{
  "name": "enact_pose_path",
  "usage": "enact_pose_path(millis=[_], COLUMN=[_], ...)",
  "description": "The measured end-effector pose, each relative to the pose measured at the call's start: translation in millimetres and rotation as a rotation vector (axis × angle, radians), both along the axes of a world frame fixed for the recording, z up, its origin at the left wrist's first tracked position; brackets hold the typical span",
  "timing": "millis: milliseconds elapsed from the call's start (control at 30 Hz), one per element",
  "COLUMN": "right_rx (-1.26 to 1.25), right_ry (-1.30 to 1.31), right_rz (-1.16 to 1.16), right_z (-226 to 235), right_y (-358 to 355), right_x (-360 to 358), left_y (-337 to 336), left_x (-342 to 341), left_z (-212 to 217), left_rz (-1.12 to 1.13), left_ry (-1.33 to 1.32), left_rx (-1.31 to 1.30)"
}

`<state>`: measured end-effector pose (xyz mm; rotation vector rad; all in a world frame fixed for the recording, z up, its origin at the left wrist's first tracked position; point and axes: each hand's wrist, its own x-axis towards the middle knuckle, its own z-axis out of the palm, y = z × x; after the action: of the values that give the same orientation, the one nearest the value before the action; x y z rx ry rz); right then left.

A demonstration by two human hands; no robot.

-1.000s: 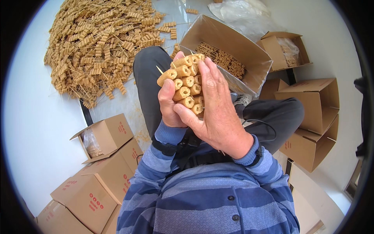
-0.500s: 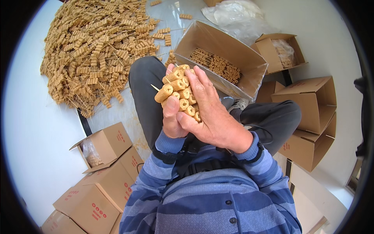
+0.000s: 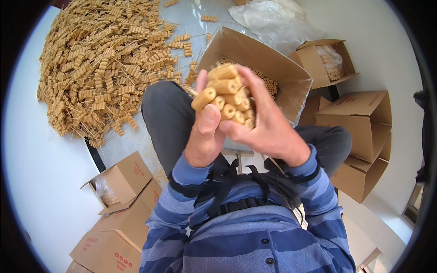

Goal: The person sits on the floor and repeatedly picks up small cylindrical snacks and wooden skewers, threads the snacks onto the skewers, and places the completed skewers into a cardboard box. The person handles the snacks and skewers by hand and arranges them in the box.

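Observation:
A bunch of skewered tan rolls (image 3: 230, 98), hollow and ridged like fried gluten, is clasped between both palms above my lap. My left hand (image 3: 203, 136) presses it from the left, thumb across the near roll ends. From the right, my right hand (image 3: 273, 129) wraps round it, fingers along the far side. Pale stick tips poke out at the left. Just beyond the bunch stands an open carton (image 3: 287, 75) lined with clear plastic; the rows of skewered rolls inside are partly hidden by my hands.
A big heap of skewered rolls (image 3: 102, 68) covers the floor at the far left, with loose skewers along its edge. Closed cartons (image 3: 107, 248) are stacked at lower left. Open cartons (image 3: 350, 111) stand at right, and a plastic bag (image 3: 273, 18) lies at the back.
Both hands have moved a little away from my body and to the right with the bunch, toward the open carton. They are slightly wider apart round it.

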<state>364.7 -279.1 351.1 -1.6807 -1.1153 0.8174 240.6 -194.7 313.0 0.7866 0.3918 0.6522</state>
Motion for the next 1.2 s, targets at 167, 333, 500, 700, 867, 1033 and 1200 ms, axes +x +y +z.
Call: enact_pose_path(millis=[167, 333, 500, 700, 867, 1033, 1200], right_rx=[-0.004, -0.243, -0.516, -0.601, -0.513, -0.471, -0.587], right_ry=[-0.049, -0.258, -0.327, -0.505, -0.537, -0.584, -0.532], right_rz=[-0.181, -0.072, 0.056, 0.215, 0.266, 0.286, 0.321], right_z=[-24, -136, -243, -307, -343, -367, -377], right_y=[14, 49, 71, 76, 93, 105, 106], right_x=[91, 139, 134, 130, 116, 107, 106], left_y=[93, 159, 168, 166, 141, 124, 120], left_x=[-34, -79, -96, -110, -98, -97, -108], left_z=[10, -8, -81, -191, -235, -240, -255], left_rz=[0.206, 0.415, 0.44, 0.319, 0.267, 0.174, 0.09], left_ry=[-0.006, 0.218, 0.404, 0.711, 0.685, 0.87, 0.978], left_rx=[0.172, 0.223, 0.141, 0.079, -0.115, 0.024, 0.12])
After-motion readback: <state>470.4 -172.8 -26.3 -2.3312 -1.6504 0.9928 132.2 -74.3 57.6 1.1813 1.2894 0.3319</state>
